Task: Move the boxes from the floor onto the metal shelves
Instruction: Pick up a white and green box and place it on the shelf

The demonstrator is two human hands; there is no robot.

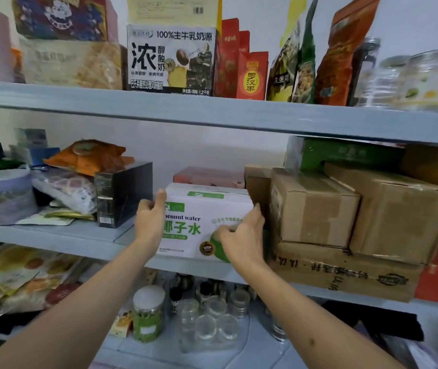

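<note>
1. Shelf unit: grey metal shelves [212, 113], three tiers in view, all crowded w/ bags, jars, cartons.
2. Brown cartons [316, 206] stacked just right of gap; black box [122, 193] to its left.
3. Coconut-water box [201, 222] on mid tier, front at shelf edge. Step: seating it; next prob. push rearward, square.
4. Left hand [150, 219], right hand [241, 235]: fingers curled, gripping box's front corners.

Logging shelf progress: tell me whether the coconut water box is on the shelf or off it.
On. The coconut water box sits upright on the middle shelf, between the black box and the cardboard boxes; both hands hold its front corners.
</note>
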